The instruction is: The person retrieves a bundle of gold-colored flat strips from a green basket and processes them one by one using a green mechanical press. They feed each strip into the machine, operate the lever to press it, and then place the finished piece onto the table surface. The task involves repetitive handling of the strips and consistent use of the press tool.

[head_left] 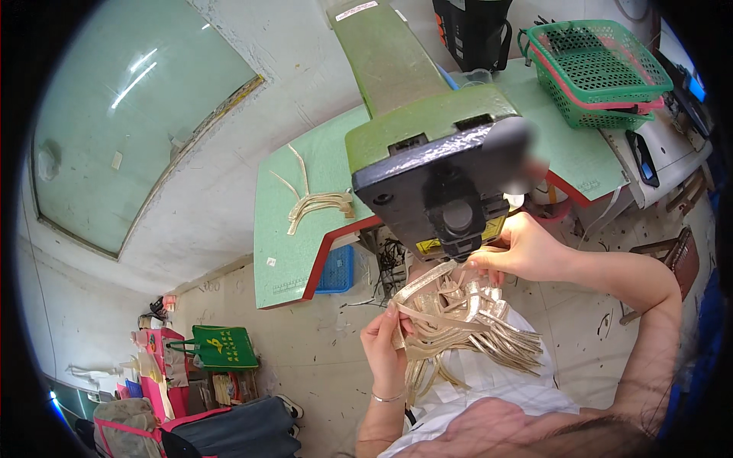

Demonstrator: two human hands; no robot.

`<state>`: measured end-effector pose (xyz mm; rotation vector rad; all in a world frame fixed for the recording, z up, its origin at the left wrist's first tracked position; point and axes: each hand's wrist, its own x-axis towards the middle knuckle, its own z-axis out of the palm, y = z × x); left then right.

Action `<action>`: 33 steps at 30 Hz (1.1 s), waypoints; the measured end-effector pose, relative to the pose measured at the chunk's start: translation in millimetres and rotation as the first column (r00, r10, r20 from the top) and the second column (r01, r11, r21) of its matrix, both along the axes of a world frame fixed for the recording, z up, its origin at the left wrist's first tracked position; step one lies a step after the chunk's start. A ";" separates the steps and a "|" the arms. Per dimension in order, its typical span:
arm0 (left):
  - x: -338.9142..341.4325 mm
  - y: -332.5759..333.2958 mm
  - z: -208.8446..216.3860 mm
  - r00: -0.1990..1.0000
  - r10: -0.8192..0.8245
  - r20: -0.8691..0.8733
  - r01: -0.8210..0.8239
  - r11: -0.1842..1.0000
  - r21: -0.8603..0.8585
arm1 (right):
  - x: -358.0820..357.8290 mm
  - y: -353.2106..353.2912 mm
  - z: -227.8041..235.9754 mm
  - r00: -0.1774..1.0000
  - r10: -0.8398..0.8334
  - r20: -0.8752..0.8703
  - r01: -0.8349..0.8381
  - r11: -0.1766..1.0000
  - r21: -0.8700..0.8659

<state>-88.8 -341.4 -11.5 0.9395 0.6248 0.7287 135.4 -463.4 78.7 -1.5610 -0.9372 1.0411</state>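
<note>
Below the black head of a green machine [435,153], both my hands work on shiny gold strap pieces. My left hand [385,340] is closed on a gold strap [418,284] that slants up toward the machine's lower tip. Under that tip, my right hand [523,252] has thumb and fingers pinched together at the strap's upper end; the exact grip is partly hidden. A thick bunch of gold straps [477,324] lies over my lap on white cloth, between and below my hands.
More gold straps [321,202] lie on the green table [279,252] at left. Stacked green and pink baskets [595,69] and a phone [642,158] are at the right. A blue basket [336,271] stands below the table, and a green bag [223,347] at lower left.
</note>
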 end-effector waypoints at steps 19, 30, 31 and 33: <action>57.9 3.6 38.4 0.933 -0.167 -0.320 0.322 0.783 0.531 | 24.9 13.5 32.0 0.956 0.275 0.101 -0.192 0.848 -0.494; 47.8 -6.5 26.7 0.957 -0.178 -0.230 0.251 0.904 0.346 | 22.2 -11.5 13.0 0.966 0.208 -0.155 -0.241 0.940 -0.240; 50.3 -4.4 25.2 0.951 -0.193 -0.243 0.274 0.889 0.368 | 22.3 -15.6 11.4 0.972 0.182 -0.149 -0.214 0.947 -0.239; 55.8 -3.0 22.8 0.944 -0.214 -0.250 0.301 0.868 0.395 | 21.7 -21.1 10.0 0.980 0.129 -0.148 -0.162 0.958 -0.236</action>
